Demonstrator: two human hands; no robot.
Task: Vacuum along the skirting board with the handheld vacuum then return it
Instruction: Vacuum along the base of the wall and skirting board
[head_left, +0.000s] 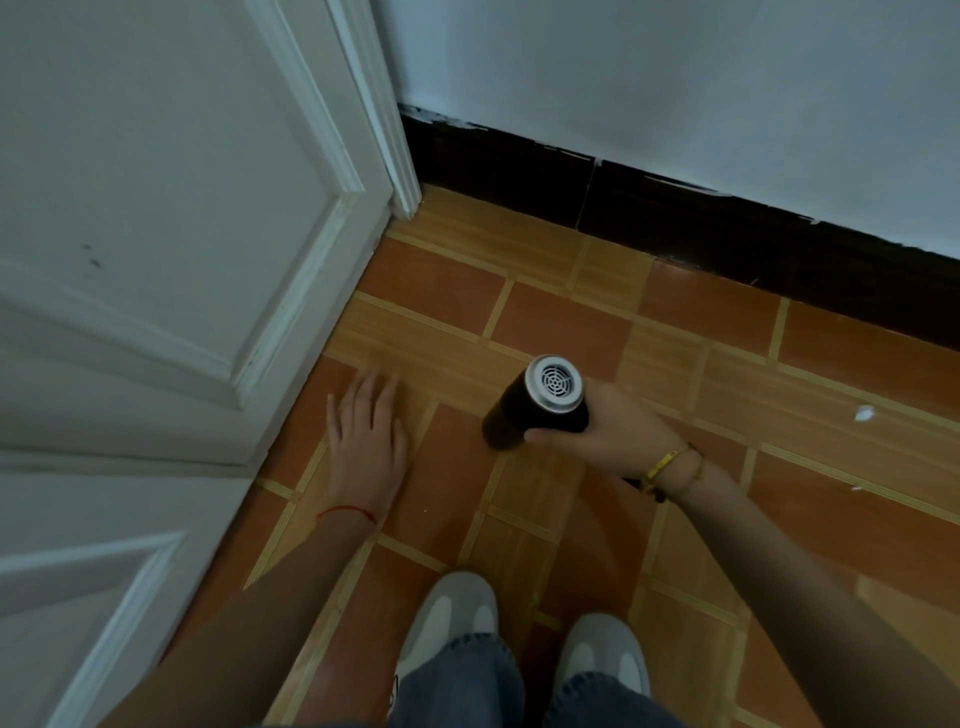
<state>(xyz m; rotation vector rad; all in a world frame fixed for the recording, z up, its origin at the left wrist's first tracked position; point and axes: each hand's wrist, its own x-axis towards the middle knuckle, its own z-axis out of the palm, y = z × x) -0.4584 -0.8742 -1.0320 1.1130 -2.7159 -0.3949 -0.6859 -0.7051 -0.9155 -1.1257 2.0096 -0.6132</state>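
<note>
right hand (618, 441): clamped round the handheld vacuum (537, 408), fingers curled about its dark body.
left hand (366, 441): spread flat on the floor (831, 467), holding nothing.
vacuum position: held above the tiles, vent end towards the camera, well apart from the skirting board (675, 218).
risk: the board could be missed if the nozzle is not brought up to it; the door (156, 208) could be struck near the corner.
risk: the white scrap (864, 413) could be left behind.
count: one vacuum, two hands, two shoes (452, 618), one scrap.
</note>
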